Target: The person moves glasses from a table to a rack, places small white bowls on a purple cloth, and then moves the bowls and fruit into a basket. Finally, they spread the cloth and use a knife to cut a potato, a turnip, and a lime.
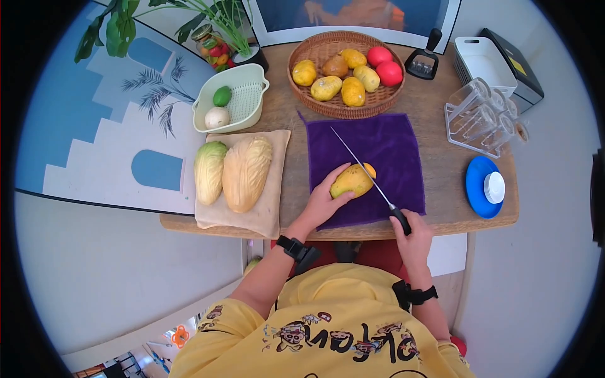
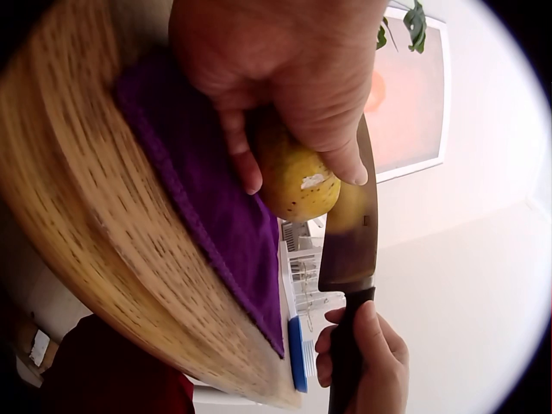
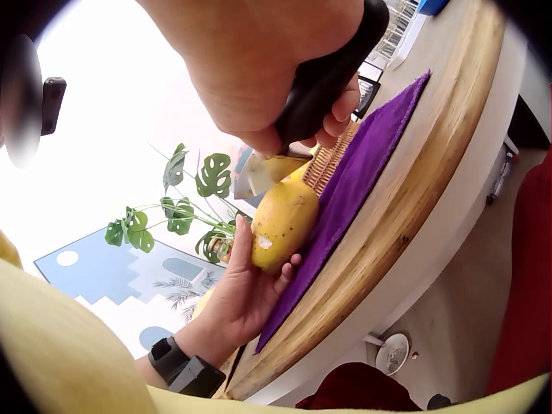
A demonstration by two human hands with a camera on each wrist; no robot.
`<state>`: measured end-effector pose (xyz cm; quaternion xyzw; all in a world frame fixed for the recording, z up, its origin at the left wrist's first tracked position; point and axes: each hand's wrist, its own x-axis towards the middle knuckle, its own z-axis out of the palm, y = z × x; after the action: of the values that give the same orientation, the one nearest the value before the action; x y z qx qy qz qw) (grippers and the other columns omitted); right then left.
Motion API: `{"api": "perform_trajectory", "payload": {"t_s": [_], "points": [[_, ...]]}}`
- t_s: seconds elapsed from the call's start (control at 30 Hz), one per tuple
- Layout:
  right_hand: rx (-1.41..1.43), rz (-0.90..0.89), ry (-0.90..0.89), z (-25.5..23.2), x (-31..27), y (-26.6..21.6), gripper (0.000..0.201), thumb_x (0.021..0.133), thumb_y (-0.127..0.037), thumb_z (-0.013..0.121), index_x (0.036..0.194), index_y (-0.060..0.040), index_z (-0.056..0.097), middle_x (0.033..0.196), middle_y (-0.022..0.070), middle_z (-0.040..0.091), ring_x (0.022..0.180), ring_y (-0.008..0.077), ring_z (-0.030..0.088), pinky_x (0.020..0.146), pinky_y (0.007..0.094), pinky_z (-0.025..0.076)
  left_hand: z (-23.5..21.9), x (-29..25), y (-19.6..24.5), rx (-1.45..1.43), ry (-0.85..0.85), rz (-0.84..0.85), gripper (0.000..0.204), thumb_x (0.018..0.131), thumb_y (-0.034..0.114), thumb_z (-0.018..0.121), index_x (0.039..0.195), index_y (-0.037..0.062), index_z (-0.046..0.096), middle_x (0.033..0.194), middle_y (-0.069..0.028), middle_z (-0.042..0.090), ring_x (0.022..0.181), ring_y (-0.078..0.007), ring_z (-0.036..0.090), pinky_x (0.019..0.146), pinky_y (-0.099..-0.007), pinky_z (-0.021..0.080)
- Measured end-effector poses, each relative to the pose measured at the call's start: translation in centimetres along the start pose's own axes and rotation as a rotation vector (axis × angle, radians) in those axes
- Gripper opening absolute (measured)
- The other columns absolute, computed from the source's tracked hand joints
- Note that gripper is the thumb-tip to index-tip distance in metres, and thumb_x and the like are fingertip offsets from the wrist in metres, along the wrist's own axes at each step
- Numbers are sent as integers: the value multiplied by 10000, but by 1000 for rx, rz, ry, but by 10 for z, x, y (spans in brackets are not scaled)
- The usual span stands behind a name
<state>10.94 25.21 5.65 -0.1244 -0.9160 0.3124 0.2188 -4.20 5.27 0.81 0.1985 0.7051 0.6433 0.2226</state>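
My left hand (image 1: 323, 200) holds a yellow mango (image 1: 350, 183) with dark speckles over the purple cloth (image 1: 400, 148), fingers on its far side and thumb on its near side. The right hand (image 1: 414, 242) grips the black handle of a kitchen knife (image 1: 384, 196). Its broad blade crosses the mango near the right end, edge-on in the head view, with a bright orange-yellow part of the fruit showing beyond it. In the left wrist view the blade (image 2: 352, 241) stands right beside the mango (image 2: 297, 185). A pale patch marks the skin of the mango (image 3: 280, 226) in the right wrist view.
Behind the cloth, a wicker basket (image 1: 296, 85) bears several yellow fruits and two red ones. Left are cabbages (image 1: 247, 173) on a beige cloth (image 1: 271, 208) and a green basket (image 1: 249, 104). A glass rack (image 1: 476, 116) and blue plate (image 1: 476, 201) stand right.
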Motion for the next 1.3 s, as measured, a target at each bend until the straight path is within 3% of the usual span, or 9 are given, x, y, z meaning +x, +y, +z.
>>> {"api": "perform_trajectory", "payload": {"t_s": [0.03,0.13,0.27,0.43,0.6,0.7,0.87,1.07,1.3], "points": [[10,0,-5,1,-2,0,257,891,-223,764,996,-1,686,828,153,659,714,358,647,626,416,496,0,0,1,10,-9,15,648,960,82,676,1542,143,398,1306,-60,563,972,-124,590,816,-272,547],[24,19,-24,2,-6,-4,261,897,-225,757,1000,3,684,833,155,660,719,365,647,626,424,498,0,-2,6,-41,7,-43,661,928,156,736,1518,144,438,1287,-86,618,1023,-154,622,901,-304,536],[69,15,-59,-1,-7,-11,255,901,-223,751,999,3,685,839,158,668,730,370,655,634,426,507,-1,-2,1,-45,7,-44,663,929,122,726,1523,147,432,1261,-73,617,949,-132,611,858,-291,546],[143,-20,-196,-2,-9,-13,234,896,-224,756,982,-14,698,857,164,691,736,363,676,642,418,522,-1,-1,-6,-27,-12,5,668,929,89,712,1528,159,426,1324,-98,610,1065,-155,624,881,-290,548],[169,-6,-124,-3,-3,-15,240,894,-225,760,984,-12,696,854,163,687,744,355,676,648,416,522,-2,-3,1,-77,-27,-67,671,925,79,711,1527,156,426,1350,-95,603,1111,-165,619,908,-295,546],[128,33,-51,-7,2,-14,249,893,-228,762,993,-10,693,856,157,686,751,353,671,654,413,520,-2,0,-3,-41,3,58,667,925,82,712,1525,152,429,1347,-88,601,1094,-162,619,906,-297,546],[-17,47,48,-9,7,-3,248,894,-229,761,994,-13,694,854,146,684,754,361,664,659,414,517,-2,-2,1,-75,-26,-27,651,930,81,704,1520,142,436,1344,-82,590,1060,-150,613,895,-292,545],[-12,40,-63,-15,4,-14,252,888,-226,767,986,-6,693,843,158,681,743,368,662,653,424,516,-2,-2,0,-63,-39,-6,637,950,-8,614,1535,133,405,1336,-66,563,1009,-128,596,847,-268,552],[26,29,-60,-8,-5,-19,236,892,-212,761,988,-7,694,829,154,678,729,367,661,645,428,514,-1,-1,-5,-70,-6,-29,612,948,77,681,1510,139,447,1268,-81,619,983,-142,632,833,-282,569]]}}
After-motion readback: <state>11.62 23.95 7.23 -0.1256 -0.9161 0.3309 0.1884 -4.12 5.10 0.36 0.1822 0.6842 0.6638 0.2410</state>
